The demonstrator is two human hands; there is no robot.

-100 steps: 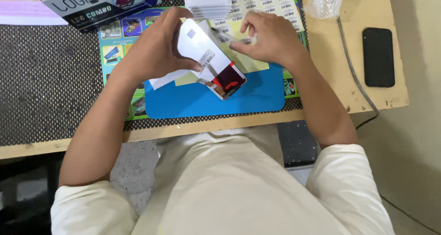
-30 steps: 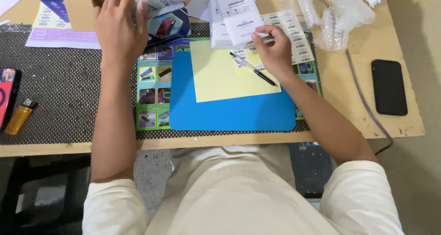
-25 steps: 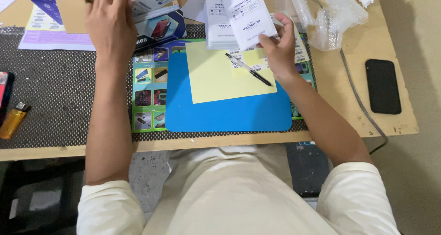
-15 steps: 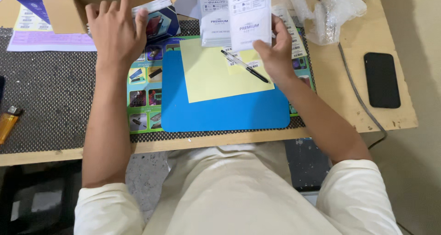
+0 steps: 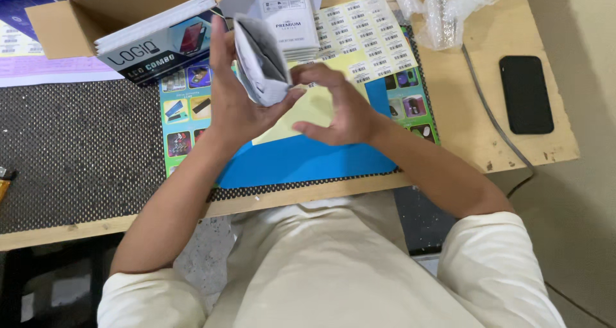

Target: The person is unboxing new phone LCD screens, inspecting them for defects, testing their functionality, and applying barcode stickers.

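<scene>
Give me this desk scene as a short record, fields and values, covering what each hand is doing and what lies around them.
left hand: holds a small white box, open end up
right hand: fingertips at the box's lower corner
under hands: yellow sheet on a blue mat
behind hands: label sheets, stack of white boxes
upper left: cardboard carton, printed product box
right: black phone, clear plastic wrap
surface: wooden desk, black dotted mat

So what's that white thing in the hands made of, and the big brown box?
The white sleeve looks like thin matte card or paper: it gapes open at its end. The brown box looks like corrugated cardboard, plain and dull, with folded flaps.
</scene>
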